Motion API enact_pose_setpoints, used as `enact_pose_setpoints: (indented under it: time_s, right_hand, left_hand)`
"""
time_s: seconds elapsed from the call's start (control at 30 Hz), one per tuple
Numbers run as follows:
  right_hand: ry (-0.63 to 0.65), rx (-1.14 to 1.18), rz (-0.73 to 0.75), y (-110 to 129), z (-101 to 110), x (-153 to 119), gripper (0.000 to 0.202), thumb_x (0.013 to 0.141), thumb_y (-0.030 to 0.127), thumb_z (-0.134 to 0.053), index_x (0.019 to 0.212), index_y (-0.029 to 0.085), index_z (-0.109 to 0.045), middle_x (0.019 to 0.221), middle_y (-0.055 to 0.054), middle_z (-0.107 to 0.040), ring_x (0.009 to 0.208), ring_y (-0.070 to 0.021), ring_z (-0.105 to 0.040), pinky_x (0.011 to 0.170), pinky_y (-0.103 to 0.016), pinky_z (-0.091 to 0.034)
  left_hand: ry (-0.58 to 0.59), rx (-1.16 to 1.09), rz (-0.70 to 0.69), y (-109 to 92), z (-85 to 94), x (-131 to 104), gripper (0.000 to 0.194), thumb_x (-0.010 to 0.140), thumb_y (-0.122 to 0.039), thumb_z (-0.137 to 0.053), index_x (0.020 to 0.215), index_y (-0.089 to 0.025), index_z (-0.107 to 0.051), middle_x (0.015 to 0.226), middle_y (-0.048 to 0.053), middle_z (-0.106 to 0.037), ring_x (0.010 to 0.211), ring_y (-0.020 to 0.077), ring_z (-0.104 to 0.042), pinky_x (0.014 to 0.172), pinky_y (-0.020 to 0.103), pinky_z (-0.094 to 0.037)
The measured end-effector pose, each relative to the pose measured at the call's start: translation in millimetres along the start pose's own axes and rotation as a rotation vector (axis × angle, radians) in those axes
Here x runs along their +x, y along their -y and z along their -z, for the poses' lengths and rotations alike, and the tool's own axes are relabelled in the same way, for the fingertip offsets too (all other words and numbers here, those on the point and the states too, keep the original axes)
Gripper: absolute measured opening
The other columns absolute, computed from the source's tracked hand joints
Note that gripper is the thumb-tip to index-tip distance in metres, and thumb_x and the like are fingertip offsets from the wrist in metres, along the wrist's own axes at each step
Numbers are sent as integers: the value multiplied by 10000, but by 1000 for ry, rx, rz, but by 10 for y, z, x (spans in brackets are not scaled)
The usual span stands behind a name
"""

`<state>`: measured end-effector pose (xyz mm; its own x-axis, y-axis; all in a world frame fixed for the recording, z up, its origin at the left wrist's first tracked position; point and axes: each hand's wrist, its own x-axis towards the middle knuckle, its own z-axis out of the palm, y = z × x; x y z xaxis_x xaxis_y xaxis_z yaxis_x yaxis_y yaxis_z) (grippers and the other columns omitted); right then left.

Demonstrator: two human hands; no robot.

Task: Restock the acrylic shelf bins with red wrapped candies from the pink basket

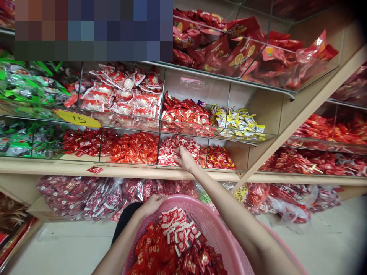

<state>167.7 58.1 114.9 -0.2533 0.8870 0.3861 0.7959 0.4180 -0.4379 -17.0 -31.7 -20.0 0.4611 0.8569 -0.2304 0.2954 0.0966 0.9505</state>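
Note:
A pink basket (226,233) holds red packets (151,252) and red-and-white packets (179,225). My left hand (151,205) is closed over the basket's far rim at its left side. Above and beyond the basket, my right hand (184,157) reaches into a shelf compartment of red-and-white packets (168,151). The fingers of that hand are curled among the packets, and what they hold, if anything, is hidden. Orange-red packets (137,147) fill the compartment to the left, and red-and-yellow packets (220,157) lie to the right.
Clear dividers and a wooden shelf edge (137,170) front the compartments. One loose red packet (94,169) rests on that edge. Bulging plastic bags (69,194) stand below the shelf. A slanting wooden post (275,147) is at the right. Another pink rim (282,244) shows behind my right arm.

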Motion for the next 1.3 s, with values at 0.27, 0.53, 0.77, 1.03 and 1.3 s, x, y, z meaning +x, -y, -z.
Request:
enact_pose_setpoints:
  time_s: [0.27,0.53,0.77,1.03,1.3]
  right_hand:
    - [-184,146,106,182,235,-221,199,725,196,-489,885,202,-370,842,-4,-502,677,-123,-451,631,-252,-369]
    - [191,133,113,262,183,-1484,156,779,168,-461,914,207,-395,887,-32,-525,769,-149,-489,667,-274,-401]
    - [536,9,32,-32,-148,-2170,231,707,100,-508,884,211,-409,821,-2,-536,713,-147,-493,579,-238,-369]
    - [639,-91,137,-13,-319,-2244,318,668,73,-517,951,199,-448,861,-28,-561,837,-184,-502,730,-289,-387]
    - [661,-66,127,186,-129,-2024,314,692,101,-543,982,187,-457,881,-40,-566,813,-183,-516,693,-285,-409]
  left_hand:
    - [-1,16,16,-36,9,5,580,657,-671,-434,639,-117,-604,520,-32,-492,497,89,-362,513,218,-284]
    - [23,5,15,-11,7,22,561,685,-628,-444,748,-110,-649,647,17,-609,576,131,-473,570,236,-348]
    - [18,43,49,-36,-5,3,597,685,-654,-416,784,-113,-646,618,6,-599,577,138,-477,562,233,-347]
    - [-8,85,9,-37,-14,20,563,692,-631,-432,761,-113,-641,615,-3,-586,573,133,-462,568,234,-338]
    - [-22,58,-7,-117,-26,-19,548,702,-629,-421,705,-121,-626,536,-23,-526,521,104,-404,529,218,-309]
